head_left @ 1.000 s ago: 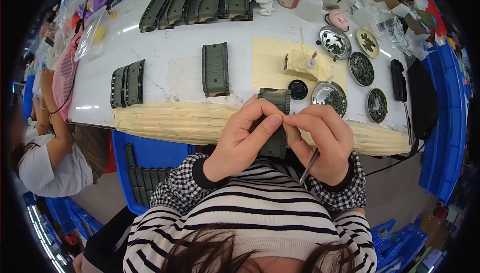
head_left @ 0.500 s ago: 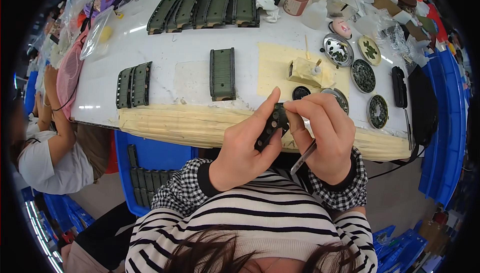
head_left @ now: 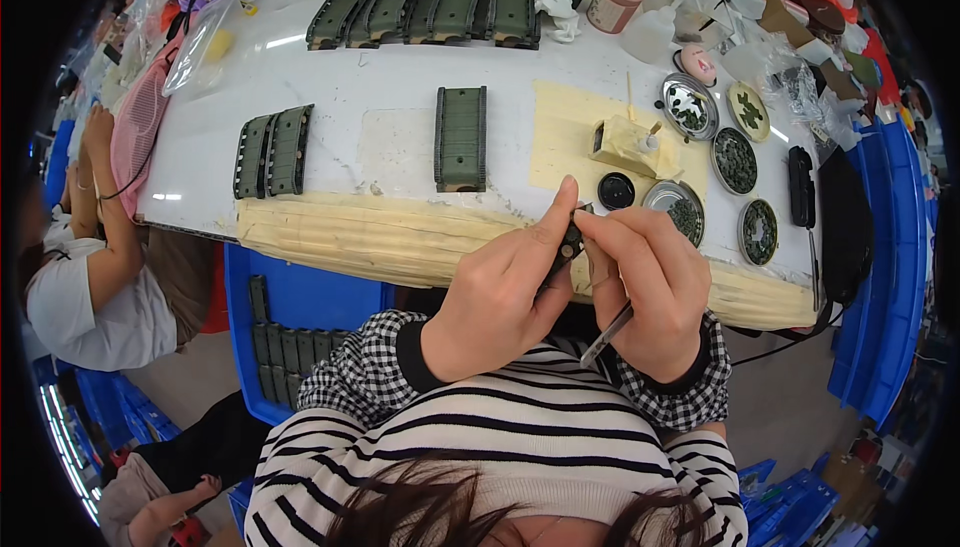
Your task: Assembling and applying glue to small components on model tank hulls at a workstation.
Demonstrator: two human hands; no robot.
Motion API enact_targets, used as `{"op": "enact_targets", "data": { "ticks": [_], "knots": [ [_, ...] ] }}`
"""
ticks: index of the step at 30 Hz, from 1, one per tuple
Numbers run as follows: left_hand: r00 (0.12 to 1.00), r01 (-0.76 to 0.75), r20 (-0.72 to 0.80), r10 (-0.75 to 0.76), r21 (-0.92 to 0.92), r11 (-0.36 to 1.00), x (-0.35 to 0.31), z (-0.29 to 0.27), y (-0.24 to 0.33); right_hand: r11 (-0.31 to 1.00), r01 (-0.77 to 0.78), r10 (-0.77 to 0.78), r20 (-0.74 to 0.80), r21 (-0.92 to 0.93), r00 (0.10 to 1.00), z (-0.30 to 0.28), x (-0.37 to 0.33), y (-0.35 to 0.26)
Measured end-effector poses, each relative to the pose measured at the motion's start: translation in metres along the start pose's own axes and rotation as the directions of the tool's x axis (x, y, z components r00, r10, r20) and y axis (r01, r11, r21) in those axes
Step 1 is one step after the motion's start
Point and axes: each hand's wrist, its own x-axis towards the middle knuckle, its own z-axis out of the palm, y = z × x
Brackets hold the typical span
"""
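Over the table's padded front edge, my left hand (head_left: pixel 495 292) is closed around a small dark model part (head_left: pixel 569 247) with round discs along it. Most of the part is hidden behind my fingers. Fingertips of my right hand (head_left: pixel 655 282) pinch together at the part's upper end; whether they hold a tiny piece is too small to tell. Tucked in that same hand, a pair of metal tweezers (head_left: pixel 607 335) points down toward my body. Just beyond my hands are a round black lid (head_left: pixel 616 191) and a tin of small green pieces (head_left: pixel 688 219).
Long green panels lie at the back (head_left: pixel 460 9), the left (head_left: pixel 288 152) and the centre (head_left: pixel 461 142). A tape-wrapped block (head_left: pixel 640 147) stands on yellow paper. Several round tins (head_left: pixel 734 160) sit at right. Below the edge is a blue bin (head_left: pixel 300 287) of green parts. Another person (head_left: pixel 100 297) sits left.
The dark part has turned between my fingers, so less of its disc-lined side shows. My right fingertips stay at its upper end. The table has shifted slightly in view.
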Motion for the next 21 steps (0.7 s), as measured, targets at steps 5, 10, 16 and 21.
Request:
{"op": "enact_targets", "data": {
  "ticks": [5, 10, 16, 21],
  "knots": [
    [0.999, -0.034, 0.028, 0.034, 0.024, 0.999, -0.001, 0.0, -0.002, 0.997, 0.05, -0.052, -0.037, -0.053, 0.998, 0.003, -0.005, -0.001],
    [0.999, 0.015, 0.044, -0.014, -0.018, 1.0, 0.002, -0.001, -0.002, 0.999, 0.02, -0.019, -0.05, 0.033, 0.999, 0.001, -0.007, 0.005],
    [0.948, 0.315, 0.187, -0.259, -0.675, 0.667, 0.004, 0.001, -0.008, 0.908, -0.384, 0.415, -0.234, 0.167, 0.879, -0.031, -0.006, 0.012],
    [0.799, 0.535, 0.412, -0.437, -0.82, 0.205, 0.014, -0.005, -0.007, 0.949, -0.312, 0.299, -0.212, -0.033, 0.93, -0.027, 0.008, 0.058]
  ]
}}
